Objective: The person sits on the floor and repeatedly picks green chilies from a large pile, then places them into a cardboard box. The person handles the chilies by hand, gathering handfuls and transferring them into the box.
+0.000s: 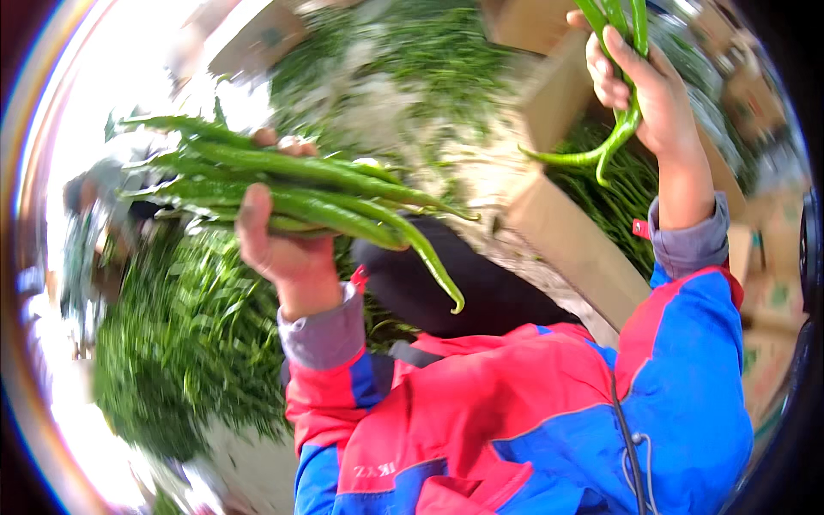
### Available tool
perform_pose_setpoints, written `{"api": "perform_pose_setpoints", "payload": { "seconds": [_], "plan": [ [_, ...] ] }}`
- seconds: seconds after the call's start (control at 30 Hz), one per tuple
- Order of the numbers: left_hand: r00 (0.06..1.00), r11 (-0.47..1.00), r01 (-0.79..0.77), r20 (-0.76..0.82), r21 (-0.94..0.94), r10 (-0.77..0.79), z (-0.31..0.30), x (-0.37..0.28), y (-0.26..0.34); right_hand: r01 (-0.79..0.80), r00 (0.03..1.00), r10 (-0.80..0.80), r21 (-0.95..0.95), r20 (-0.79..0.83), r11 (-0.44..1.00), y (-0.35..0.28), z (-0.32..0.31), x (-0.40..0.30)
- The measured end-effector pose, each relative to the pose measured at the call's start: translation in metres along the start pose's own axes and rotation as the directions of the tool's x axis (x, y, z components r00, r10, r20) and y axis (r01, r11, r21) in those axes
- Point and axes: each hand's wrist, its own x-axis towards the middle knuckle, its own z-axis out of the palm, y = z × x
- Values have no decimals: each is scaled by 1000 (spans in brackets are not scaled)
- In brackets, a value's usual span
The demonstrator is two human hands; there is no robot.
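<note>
A thick bundle of long green chili peppers point(302, 170) lies across my left hand point(290, 251); the thumb presses its near side and fingertips show over the far side. The stem ends point left and the curved tips point right. At the upper right, my right hand point(634, 90) grips a few green peppers point(621, 132), some of which run out of the picture at the top. Below that hand stands an open cardboard box point(576, 251) with many green peppers point(605, 193) inside, lying roughly lengthwise. The right hand is above the box, apart from its walls.
A large heap of green peppers point(193, 341) covers the ground at left, and more lie scattered point(438, 58) at the top. Cardboard boxes point(766, 283) stand along the right. Another box point(257, 38) is at upper left. A blurred person point(103, 193) seems to be at far left.
</note>
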Motion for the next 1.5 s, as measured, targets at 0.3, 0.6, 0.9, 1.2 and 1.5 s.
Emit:
{"api": "perform_pose_setpoints", "payload": {
  "seconds": [0.3,0.6,0.9,1.2,1.5],
  "plan": [
    [852,879,476,270,-39,-449,190,-32,-176,-334,765,-448,-880,-462,337,7,-240,-198],
    [268,61,783,-247,619,-931,217,-146,-309,-450,889,69,-839,-452,306,53,-271,-279],
    [333,309,697,89,648,-939,150,-121,-260,-414,906,0,-888,-423,200,104,-265,-253],
    [421,405,661,134,632,-897,114,-102,-221,-456,818,393,-890,-420,-2,180,-217,-259],
    [554,470,717,-11,514,-832,66,-96,-218,-637,717,211,-748,-664,-189,181,-237,-311]
  ]
}}
